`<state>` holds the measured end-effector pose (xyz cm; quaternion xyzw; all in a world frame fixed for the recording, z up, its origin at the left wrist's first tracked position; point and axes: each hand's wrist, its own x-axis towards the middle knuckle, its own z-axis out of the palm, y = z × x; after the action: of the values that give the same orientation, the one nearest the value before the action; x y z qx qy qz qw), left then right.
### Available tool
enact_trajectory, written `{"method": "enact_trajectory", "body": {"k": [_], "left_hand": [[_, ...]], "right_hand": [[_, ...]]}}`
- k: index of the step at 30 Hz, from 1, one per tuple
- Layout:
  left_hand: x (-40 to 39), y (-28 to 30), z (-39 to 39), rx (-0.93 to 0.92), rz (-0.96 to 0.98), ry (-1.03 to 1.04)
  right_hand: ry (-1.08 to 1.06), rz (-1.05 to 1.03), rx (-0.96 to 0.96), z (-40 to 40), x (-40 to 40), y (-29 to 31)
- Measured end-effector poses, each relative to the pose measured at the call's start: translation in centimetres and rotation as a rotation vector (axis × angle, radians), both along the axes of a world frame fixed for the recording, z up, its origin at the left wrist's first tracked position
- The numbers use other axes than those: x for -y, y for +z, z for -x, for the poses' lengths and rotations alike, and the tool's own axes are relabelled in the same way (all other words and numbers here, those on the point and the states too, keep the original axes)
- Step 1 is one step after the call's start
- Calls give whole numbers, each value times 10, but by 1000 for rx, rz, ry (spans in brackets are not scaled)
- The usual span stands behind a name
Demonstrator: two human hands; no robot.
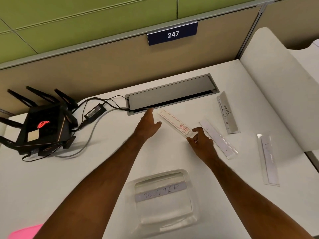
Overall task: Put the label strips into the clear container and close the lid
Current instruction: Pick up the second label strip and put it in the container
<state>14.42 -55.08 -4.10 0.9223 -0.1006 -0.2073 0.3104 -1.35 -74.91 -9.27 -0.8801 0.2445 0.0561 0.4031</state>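
A clear container (164,219) sits near the desk's front edge with one label strip marked BUTTER (160,191) lying across it. A white strip with a red outline (174,122) lies on the desk between my hands. My right hand (202,141) pinches its near end between thumb and fingers. My left hand (148,124) is open, fingers stretched beside the strip's far end. Three more strips lie to the right: one clear-sleeved (218,139), one grey with handwriting (227,112), one at the far right (268,160). I cannot make out a lid.
A black router with antennas (43,126) and its power brick (95,112) with cables occupy the left of the desk. A grey cable hatch (170,94) sits at the back. A white curved divider (276,94) bounds the right. Something pink (24,232) shows at the bottom left.
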Motion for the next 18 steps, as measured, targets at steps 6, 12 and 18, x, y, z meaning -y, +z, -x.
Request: {"method": "enact_trajectory", "body": {"k": [6, 12, 18], "left_hand": [[13, -15, -22, -60, -67, -52], [20, -24, -25, -48, -27, -40], [18, -24, -21, -31, -7, -14]], "right_hand": [[-8, -51, 22, -9, 2, -15], [-17, -122, 37, -13, 4, -20], [-16, -153, 87, -13, 0, -12]]}}
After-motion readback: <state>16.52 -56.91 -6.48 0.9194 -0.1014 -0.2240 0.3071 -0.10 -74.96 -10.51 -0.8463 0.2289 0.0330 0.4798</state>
